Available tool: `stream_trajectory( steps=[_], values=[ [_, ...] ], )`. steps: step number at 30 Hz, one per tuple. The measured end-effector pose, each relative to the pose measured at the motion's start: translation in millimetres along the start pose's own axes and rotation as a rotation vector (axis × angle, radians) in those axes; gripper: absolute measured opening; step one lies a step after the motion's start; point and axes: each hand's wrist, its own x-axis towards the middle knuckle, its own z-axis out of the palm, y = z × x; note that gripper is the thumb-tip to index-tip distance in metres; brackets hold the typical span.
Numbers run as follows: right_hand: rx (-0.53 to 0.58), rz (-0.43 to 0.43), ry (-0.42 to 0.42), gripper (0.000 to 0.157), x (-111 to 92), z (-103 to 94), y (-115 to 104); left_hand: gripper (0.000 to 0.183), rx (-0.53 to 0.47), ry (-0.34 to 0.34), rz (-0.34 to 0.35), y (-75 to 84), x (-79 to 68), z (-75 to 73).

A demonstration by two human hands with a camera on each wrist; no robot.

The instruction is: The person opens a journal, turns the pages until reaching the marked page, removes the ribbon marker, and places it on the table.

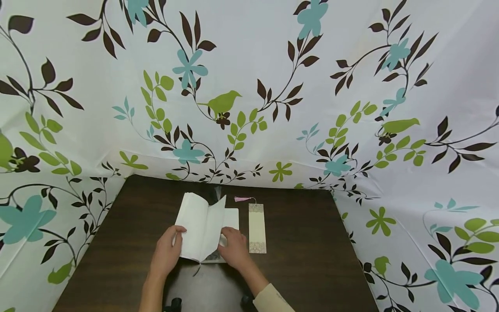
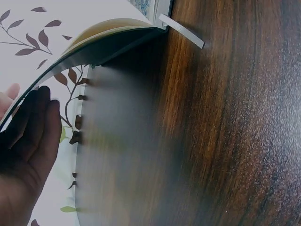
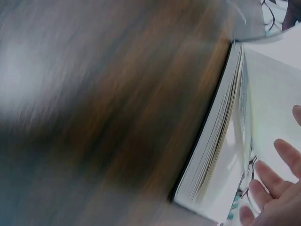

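White cloth rises behind the table and also lines its left and right sides. Its print mixes brown leaves on thin curling stems, blue flowers, green flowers, green sprigs and green birds. A crease runs low across the back, just above the table's far edge, and slanting creases mark both side stretches. The upper right is shaded a faint grey-lilac. The table is dark brown, with streaky wood grain in the wrist views. Light leaves a pale, hazy sheen on its near middle.
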Motion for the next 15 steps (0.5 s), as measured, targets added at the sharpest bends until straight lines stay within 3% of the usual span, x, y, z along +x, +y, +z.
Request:
stream_trajectory(
  steps=[8,12,15],
  values=[
    [0.064,-0.08,-0.164,0.043,-8,17.7,-18,0.048,-0.012,-0.013,-0.052,2.9,-4.0,-0.7],
    [0.015,-0.109,-0.18,0.041,-9,25.7,-20,0.056,-0.063,-0.056,-0.103,4.3,-3.7,-3.0],
    [-0.014,-0.124,-0.179,0.039,-10,28.3,-22,0.074,-0.055,-0.094,-0.158,4.7,-2.2,-5.3]
  ],
)
